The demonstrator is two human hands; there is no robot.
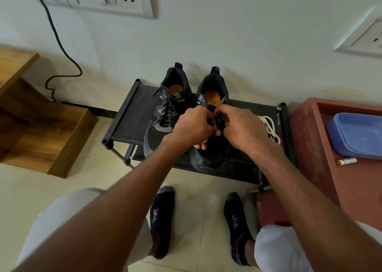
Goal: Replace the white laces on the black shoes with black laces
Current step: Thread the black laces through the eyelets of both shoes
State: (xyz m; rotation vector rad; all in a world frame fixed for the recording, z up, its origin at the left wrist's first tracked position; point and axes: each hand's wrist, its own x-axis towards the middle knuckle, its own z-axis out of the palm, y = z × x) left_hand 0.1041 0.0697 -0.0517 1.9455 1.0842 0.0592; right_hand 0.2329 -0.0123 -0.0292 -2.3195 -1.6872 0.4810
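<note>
With both hands bunched over the middle of the right shoe (210, 156), this looks like the last stretch: left shoe (163, 114) already carries a black lace (168, 106), and the white laces (269, 129) lie in a loose heap on the rack (128, 114) just right of the right shoe. Left hand (193, 127) and right hand (237, 127) both have fingers curled tight, each pinching a bit of the black lace on the right shoe (221, 120); most of that lace is hidden under the knuckles, so can't tell if it's threading or knotting. Key geometry: shoe's long axis runs straight away from the person, toe near, heel at the wall, and the hands sit almost touching at the tongue end, one either side of the centreline. Neither hand is clearly nearer; any next pull probably goes outward, across the shoe. Judging progress: nearly done
</note>
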